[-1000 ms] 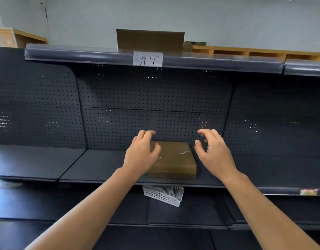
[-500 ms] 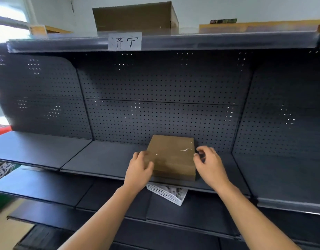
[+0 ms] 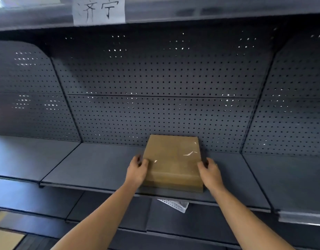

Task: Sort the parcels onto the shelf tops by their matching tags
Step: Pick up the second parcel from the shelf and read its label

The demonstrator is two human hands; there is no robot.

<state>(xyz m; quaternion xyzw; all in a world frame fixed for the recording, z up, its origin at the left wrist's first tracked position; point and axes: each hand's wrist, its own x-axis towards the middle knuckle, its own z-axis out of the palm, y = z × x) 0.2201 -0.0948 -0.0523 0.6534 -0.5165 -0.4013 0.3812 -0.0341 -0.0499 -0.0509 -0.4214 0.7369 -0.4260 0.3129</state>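
A flat brown cardboard parcel (image 3: 172, 162) lies on the dark middle shelf (image 3: 94, 165), near its front edge. My left hand (image 3: 137, 170) grips the parcel's left side and my right hand (image 3: 208, 171) grips its right side. The parcel's bottom still rests on the shelf. High above, a white paper tag (image 3: 99, 10) with handwritten characters is stuck to the front lip of the top shelf (image 3: 209, 13).
A perforated dark back panel (image 3: 164, 87) stands behind the parcel. A white plastic basket (image 3: 175, 204) shows partly on the shelf below. Lower dark shelves run left and right. Cardboard pieces (image 3: 4, 239) lie at the bottom left corner.
Both hands closed in from open and apart to gripping the parcel's two sides. The view moved closer and tilted, so the box on the top shelf is out of frame.
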